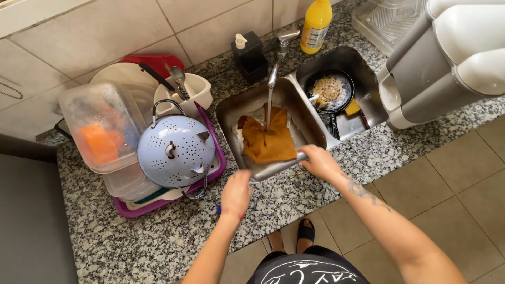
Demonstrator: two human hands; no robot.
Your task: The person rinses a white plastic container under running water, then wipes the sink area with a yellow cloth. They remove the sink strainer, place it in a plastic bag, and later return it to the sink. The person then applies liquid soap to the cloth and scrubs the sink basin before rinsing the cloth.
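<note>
Tiled wall [105, 26], granite counter [158, 242] — tan floor tiles [463, 173]

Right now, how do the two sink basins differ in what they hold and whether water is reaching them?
The left basin holds a brown cloth under the running tap; the right basin holds a dirty black frying pan and a yellow sponge, with no stream falling into it. The right hand rests on the left basin's front rim; no hand touches the right basin. Both are steel, set in the same speckled granite counter.

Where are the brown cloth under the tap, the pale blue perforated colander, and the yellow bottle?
brown cloth [268, 141], head view, middle of the wet fabric in the sink
pale blue perforated colander [176, 150], head view, centre of its upturned dome
yellow bottle [315, 18], head view, its body
</note>
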